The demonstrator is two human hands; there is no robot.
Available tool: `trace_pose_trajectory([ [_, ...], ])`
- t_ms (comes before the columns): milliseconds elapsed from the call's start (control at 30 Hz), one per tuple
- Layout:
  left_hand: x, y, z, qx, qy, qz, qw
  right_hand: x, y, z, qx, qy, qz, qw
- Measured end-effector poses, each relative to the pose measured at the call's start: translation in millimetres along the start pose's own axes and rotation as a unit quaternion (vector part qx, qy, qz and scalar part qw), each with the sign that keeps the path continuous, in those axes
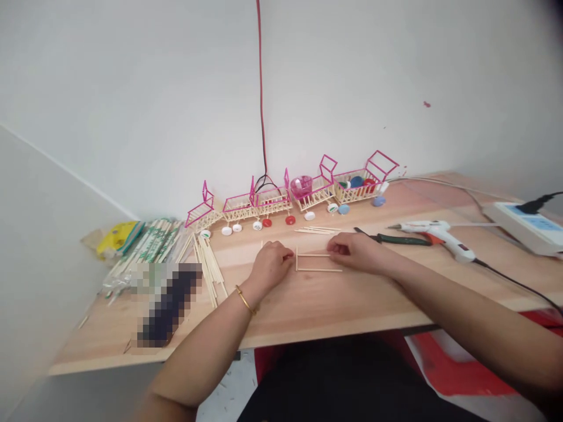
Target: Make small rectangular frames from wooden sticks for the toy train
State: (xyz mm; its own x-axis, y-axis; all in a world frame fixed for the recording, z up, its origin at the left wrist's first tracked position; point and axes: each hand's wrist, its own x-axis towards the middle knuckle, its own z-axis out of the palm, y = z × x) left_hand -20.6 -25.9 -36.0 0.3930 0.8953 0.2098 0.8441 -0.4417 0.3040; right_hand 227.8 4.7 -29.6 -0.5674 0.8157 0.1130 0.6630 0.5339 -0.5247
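Observation:
A small frame of thin wooden sticks lies flat on the wooden table: two parallel sticks joined by a short cross stick at the left. My left hand is curled, its fingertips pinching the frame's left end. A gold bangle sits on that wrist. My right hand is closed on the right end of the upper stick. Both hands rest on the tabletop.
A row of pink-and-wood stick carts with bottle-cap wheels lines the wall. Loose sticks and chopstick packets lie at the left. Green-handled pliers, a white glue gun and a power strip are at the right. A red wire hangs down.

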Motion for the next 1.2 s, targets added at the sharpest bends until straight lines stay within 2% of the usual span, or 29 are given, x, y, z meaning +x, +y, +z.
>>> trace_pose_trajectory([
  [900,1.0,4.5,-0.5,-0.003,-0.013,0.004,1.0,4.4,-2.8,11.3,-0.046,0.02,0.02,0.999],
  [1067,1.3,3.3,0.6,-0.007,-0.01,0.019,1.0,4.5,-6.0,8.5,-0.039,0.017,0.027,0.999],
  [1200,0.2,2.9,-2.5,-0.011,0.003,0.012,1.0,-1.2,-9.2,0.3,-0.014,0.026,0.006,1.0],
])
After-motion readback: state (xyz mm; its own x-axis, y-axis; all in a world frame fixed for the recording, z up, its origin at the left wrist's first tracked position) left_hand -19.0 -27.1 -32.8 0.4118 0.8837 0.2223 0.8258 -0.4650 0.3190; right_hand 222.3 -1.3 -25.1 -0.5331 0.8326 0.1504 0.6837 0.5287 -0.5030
